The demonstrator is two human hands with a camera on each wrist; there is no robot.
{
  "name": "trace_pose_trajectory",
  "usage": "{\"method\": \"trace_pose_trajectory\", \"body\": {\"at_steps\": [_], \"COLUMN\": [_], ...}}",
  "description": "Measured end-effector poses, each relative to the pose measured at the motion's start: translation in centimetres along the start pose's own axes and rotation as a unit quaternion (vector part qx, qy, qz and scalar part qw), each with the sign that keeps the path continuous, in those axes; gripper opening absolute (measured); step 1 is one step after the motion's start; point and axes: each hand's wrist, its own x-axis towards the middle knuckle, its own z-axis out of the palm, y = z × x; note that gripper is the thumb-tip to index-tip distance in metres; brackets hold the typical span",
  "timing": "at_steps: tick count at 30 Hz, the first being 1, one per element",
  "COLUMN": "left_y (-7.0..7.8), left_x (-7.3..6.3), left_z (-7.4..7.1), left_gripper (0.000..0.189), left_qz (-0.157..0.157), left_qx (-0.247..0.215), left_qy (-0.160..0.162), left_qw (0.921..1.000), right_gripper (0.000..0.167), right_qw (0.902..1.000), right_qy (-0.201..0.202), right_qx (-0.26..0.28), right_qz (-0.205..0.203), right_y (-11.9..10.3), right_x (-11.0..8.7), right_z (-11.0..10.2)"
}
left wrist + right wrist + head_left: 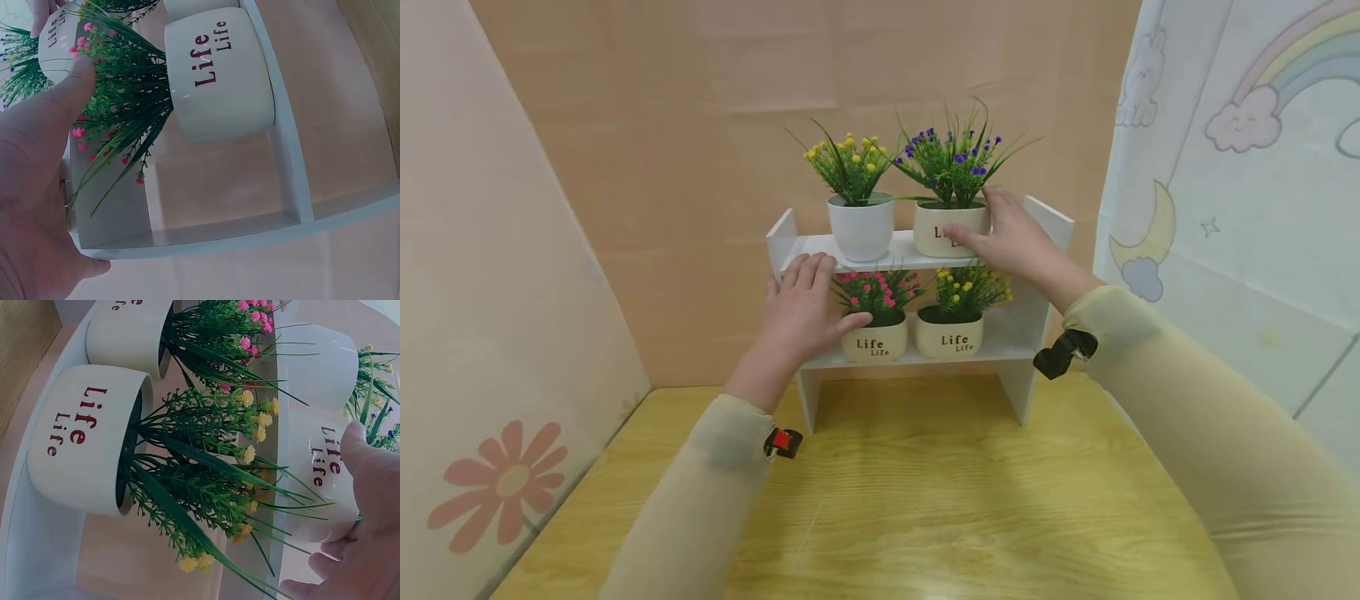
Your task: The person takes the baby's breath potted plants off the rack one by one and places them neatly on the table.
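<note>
Four pots on shelf; arranging seemed nearly done, bar release. Right hand grasped purple-flowered pot, one o'clock; left hand gripped shelf, ten o'clock.

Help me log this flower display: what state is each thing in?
White two-tier shelf: upright on the wood-grain table.
White pot of yellow flowers: upright, upper tier.
Purple-flowered "Life" pot: upright, upper tier, held.
Pink-flowered "Life" pot: upright, lower tier.
Yellow-flowered "Life" pot: upright, lower tier.
Left grip: touching the shelf's upper-left end.
Right grip: around the purple-flowered pot's right side.
</note>
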Motion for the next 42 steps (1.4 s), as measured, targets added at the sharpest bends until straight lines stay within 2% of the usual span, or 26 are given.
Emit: {"method": "trace_pose_trajectory", "body": {"at_steps": [9, 16, 21, 26, 33, 40, 42], "left_y": [0.2, 0.2, 0.2, 0.3, 0.4, 0.4, 0.5], "left_x": [0.1, -0.1, -0.1, 0.0, 0.4, 0.2, 0.0], "left_z": [0.1, 0.3, 0.4, 0.4, 0.4, 0.7, 0.7], "left_gripper": [0.106, 0.107, 0.106, 0.106, 0.106, 0.106, 0.106], "left_qz": [-0.002, -0.008, -0.006, -0.007, -0.009, -0.010, -0.010], "left_qx": [0.005, 0.003, 0.005, 0.000, 0.004, 0.010, 0.010], "left_qy": [0.011, 0.006, 0.013, 0.009, 0.006, 0.018, 0.022], "left_qw": [0.9999, 0.9999, 0.9999, 0.9999, 0.9999, 0.9997, 0.9996], "right_gripper": [0.106, 0.104, 0.112, 0.122, 0.124, 0.108, 0.110], "right_qw": [0.9977, 0.9940, 0.9895, 0.9877, 0.9834, 0.9838, 0.9847], "right_qy": [0.008, 0.005, 0.005, 0.001, 0.010, 0.031, 0.036], "right_qx": [0.065, 0.108, 0.142, 0.150, 0.174, 0.174, 0.169], "right_qz": [0.019, 0.015, 0.027, 0.045, 0.052, 0.030, 0.022], "right_y": [0.2, 0.6, 0.8, 1.0, 1.2, 0.8, 0.6], "right_x": [1.1, 1.4, 1.7, 1.7, 1.8, 1.4, 1.3], "right_z": [0.6, 0.9, 0.9, 0.9, 0.9, 1.1, 1.0]}}
